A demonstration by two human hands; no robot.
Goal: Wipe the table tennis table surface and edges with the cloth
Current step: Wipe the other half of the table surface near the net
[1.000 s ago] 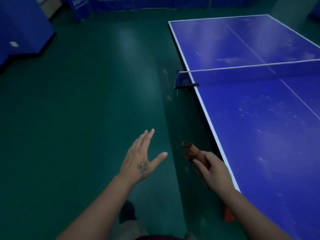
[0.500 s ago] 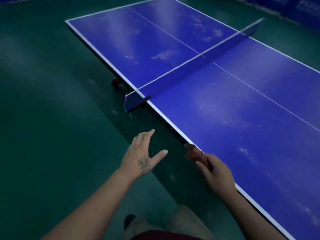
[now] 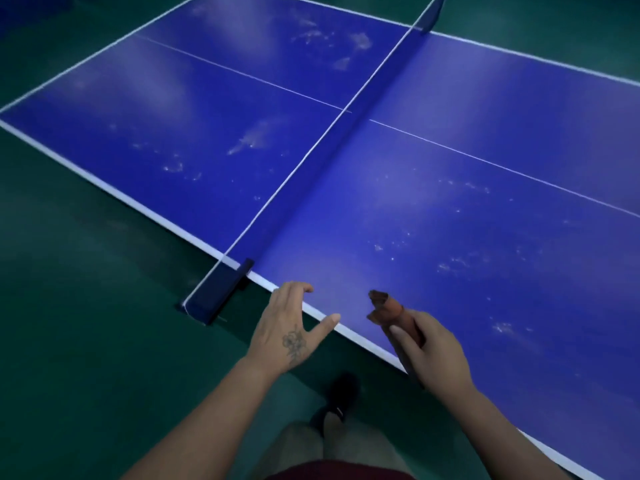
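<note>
My right hand (image 3: 429, 344) grips the rolled brown cloth (image 3: 389, 311) just above the tabletop's (image 3: 450, 220) near white edge. My left hand (image 3: 287, 327), fingers relaxed and spread, hovers at that edge beside the net post (image 3: 218, 289). Blue surface stretches ahead, dusty.

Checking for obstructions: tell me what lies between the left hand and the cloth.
Head view: only bare blue tabletop and its white edge line between the left hand and the cloth.

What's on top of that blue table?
On the table stands the net, amid pale dusty smudges. The left hand reaches over its near edge; the right hand holds a brownish cloth above it.
</note>
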